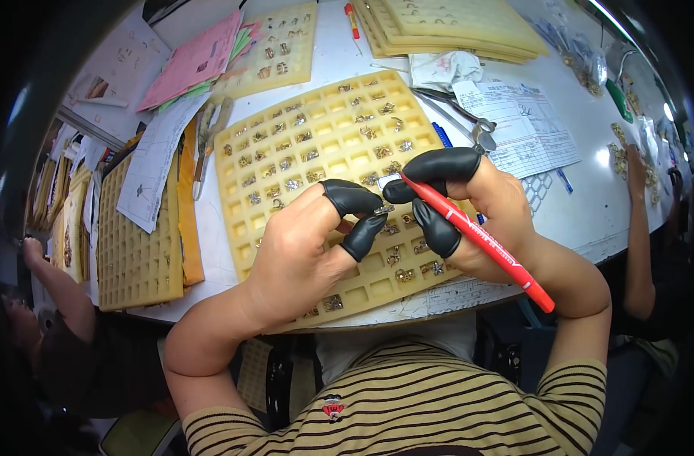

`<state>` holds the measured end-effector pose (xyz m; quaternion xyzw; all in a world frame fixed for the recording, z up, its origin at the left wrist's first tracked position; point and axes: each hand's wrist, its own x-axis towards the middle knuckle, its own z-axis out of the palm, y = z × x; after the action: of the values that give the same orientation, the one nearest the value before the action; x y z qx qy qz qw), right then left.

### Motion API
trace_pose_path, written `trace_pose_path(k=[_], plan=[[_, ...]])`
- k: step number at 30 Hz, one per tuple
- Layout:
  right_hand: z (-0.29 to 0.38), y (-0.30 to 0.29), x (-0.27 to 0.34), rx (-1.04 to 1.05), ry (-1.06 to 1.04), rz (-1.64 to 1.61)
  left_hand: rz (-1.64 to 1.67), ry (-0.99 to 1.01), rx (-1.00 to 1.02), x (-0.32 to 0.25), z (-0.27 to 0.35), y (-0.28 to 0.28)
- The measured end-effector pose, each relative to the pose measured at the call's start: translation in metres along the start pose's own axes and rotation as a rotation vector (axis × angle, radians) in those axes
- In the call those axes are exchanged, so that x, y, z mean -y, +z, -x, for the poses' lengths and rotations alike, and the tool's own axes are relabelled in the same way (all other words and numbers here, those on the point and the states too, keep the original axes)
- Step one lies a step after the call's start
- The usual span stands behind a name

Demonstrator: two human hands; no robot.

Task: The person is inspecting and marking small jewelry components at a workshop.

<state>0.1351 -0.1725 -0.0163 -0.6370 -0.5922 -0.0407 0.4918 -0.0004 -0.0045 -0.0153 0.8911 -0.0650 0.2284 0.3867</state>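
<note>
Both my hands wear black rubber finger cots and hover over a yellow compartment tray (228, 216) of small metal jewelry pieces. My left hand (318, 233) pinches a small silver-coloured jewelry piece (384, 210) between thumb and fingertip. In my right hand (478, 211) lies a red marker pen (489, 245), slanting down to the right, its upper end near the fingertips. A small white piece with a dark edge (389, 182) shows beside the right fingertips; I cannot tell what it is. Many tray compartments hold pieces with stones; part of the tray is hidden under my hands.
Behind stand a second tray of rings (301, 51) and stacked yellow trays (455, 28). Pliers (483, 135) and a printed form (518, 125) lie right of the tray. Papers (158, 165) rest on more trays at left. Co-workers' arms (638, 239) show at both sides.
</note>
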Motion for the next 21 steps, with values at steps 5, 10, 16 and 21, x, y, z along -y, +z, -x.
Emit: trace_pose_path(k=[5, 10, 16, 21], plan=[[-0.0053, -0.0048, 0.0086, -0.008, -0.092, 0.010, -0.004, -0.006, -0.003, -0.0009, -0.0007, -0.0002], [-0.0039, -0.0024, 0.0049, -0.011, -0.131, -0.004, -0.011, -0.017, -0.014, -0.0010, 0.0002, 0.0009], [-0.0046, -0.0020, 0.0052, -0.018, -0.145, 0.000, -0.024, -0.001, -0.017, -0.0011, 0.0004, 0.0004], [-0.0033, -0.0016, 0.0012, -0.002, -0.175, 0.011, -0.015, -0.006, -0.014, -0.0001, 0.0007, 0.0015]])
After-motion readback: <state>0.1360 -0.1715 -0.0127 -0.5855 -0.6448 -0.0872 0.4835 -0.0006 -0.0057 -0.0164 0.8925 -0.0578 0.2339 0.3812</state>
